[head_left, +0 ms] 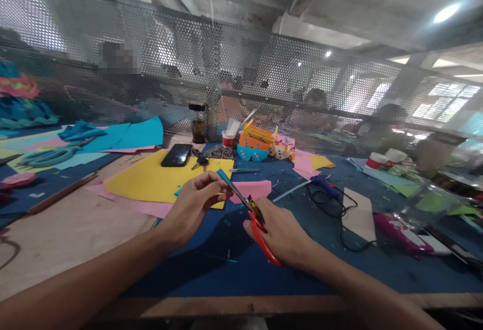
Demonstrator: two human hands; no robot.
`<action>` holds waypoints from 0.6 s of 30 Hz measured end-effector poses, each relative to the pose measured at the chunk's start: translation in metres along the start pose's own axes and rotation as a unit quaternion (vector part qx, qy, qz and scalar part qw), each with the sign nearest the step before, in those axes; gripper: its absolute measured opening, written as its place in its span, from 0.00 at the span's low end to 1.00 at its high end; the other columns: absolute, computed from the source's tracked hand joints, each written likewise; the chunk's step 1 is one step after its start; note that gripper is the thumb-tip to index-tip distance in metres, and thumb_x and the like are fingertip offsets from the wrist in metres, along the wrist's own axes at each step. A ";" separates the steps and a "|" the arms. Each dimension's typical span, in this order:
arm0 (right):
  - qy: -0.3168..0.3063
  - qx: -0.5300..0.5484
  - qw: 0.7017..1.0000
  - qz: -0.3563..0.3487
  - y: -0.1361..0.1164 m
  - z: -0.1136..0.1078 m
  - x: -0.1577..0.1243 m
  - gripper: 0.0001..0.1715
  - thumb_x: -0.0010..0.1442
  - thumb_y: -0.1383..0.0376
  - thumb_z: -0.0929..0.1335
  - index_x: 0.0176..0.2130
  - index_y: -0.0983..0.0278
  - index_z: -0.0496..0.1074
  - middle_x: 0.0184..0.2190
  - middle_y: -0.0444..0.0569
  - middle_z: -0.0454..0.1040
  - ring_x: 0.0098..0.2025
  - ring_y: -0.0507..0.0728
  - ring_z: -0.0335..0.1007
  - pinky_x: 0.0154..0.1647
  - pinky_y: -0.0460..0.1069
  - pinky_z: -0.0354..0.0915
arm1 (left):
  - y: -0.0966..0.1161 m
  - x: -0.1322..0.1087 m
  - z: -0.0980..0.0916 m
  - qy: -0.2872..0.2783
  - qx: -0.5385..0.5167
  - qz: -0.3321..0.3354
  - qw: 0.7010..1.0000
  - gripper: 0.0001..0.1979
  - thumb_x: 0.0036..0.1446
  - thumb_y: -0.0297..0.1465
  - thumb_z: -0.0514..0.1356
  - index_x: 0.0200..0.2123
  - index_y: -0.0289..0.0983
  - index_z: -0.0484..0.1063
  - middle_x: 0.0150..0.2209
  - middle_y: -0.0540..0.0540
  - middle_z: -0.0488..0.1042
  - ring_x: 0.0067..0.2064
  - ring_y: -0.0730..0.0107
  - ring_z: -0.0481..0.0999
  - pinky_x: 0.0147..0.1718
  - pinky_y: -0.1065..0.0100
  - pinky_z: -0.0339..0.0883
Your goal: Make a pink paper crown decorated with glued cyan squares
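While the right hand [282, 230] holds scissors [256, 222], pink paper [257, 189] lies beyond them.

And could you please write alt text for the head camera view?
A right hand holds red-handled scissors up to a narrow blue strip beside the left hand. Beyond, a black phone and keys lie on yellow paper.
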State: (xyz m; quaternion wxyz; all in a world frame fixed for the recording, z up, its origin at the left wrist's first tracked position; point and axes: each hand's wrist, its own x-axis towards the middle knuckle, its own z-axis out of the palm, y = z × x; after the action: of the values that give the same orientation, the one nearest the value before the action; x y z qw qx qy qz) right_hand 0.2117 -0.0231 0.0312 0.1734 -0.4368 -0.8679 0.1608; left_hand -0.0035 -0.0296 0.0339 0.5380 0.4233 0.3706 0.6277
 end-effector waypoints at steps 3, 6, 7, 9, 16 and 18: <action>0.004 -0.009 1.000 -0.002 0.001 0.001 0.000 0.12 0.66 0.55 0.64 0.38 0.61 0.61 0.32 0.43 0.69 0.28 0.52 0.60 0.29 0.47 0.44 | -0.001 0.001 -0.001 -0.004 -0.001 -0.004 1.000 0.07 0.52 0.30 0.70 0.27 0.35 0.74 0.29 0.50 0.77 0.32 0.74 0.75 0.35 0.73 0.69; 0.013 -0.020 1.000 0.001 0.001 0.002 -0.001 0.12 0.66 0.55 0.64 0.38 0.61 0.62 0.32 0.43 0.69 0.27 0.52 0.59 0.29 0.48 0.43 | -0.002 0.002 -0.001 -0.007 -0.003 -0.004 1.000 0.07 0.52 0.29 0.70 0.28 0.35 0.75 0.28 0.50 0.76 0.31 0.75 0.74 0.35 0.74 0.69; 0.017 -0.024 1.000 0.002 0.001 0.003 -0.001 0.12 0.66 0.55 0.64 0.38 0.61 0.62 0.32 0.43 0.69 0.27 0.52 0.60 0.29 0.48 0.43 | -0.002 0.002 -0.001 -0.007 -0.004 -0.004 1.000 0.07 0.52 0.29 0.70 0.28 0.35 0.75 0.28 0.50 0.75 0.31 0.75 0.74 0.35 0.74 0.69; 0.022 -0.034 0.999 0.001 0.001 0.003 -0.001 0.12 0.66 0.55 0.64 0.38 0.61 0.62 0.33 0.43 0.69 0.27 0.52 0.60 0.29 0.48 0.42 | -0.002 0.002 -0.001 -0.006 -0.005 -0.003 1.000 0.07 0.52 0.30 0.70 0.28 0.35 0.75 0.28 0.50 0.75 0.31 0.75 0.74 0.35 0.74 0.69; 0.036 -0.053 0.998 0.003 0.002 0.003 -0.002 0.11 0.66 0.55 0.64 0.40 0.60 0.63 0.35 0.44 0.70 0.28 0.53 0.63 0.29 0.48 0.42 | -0.005 0.003 -0.003 -0.011 -0.005 -0.006 1.000 0.06 0.53 0.30 0.70 0.30 0.35 0.77 0.30 0.49 0.76 0.32 0.74 0.75 0.36 0.74 0.70; 0.036 -0.055 0.998 0.004 0.002 0.003 -0.002 0.11 0.66 0.55 0.64 0.40 0.60 0.63 0.35 0.44 0.71 0.28 0.53 0.63 0.29 0.48 0.42 | -0.006 0.003 -0.003 -0.012 -0.009 -0.006 1.000 0.05 0.53 0.30 0.70 0.30 0.35 0.77 0.30 0.49 0.76 0.33 0.74 0.76 0.37 0.73 0.70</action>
State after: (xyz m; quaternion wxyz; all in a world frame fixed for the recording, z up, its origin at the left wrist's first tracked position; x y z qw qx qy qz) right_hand 0.2129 -0.0237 0.0278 0.1796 -0.4543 -0.8671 0.0972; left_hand -0.0041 -0.0259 0.0281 0.5502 0.4237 0.3610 0.6224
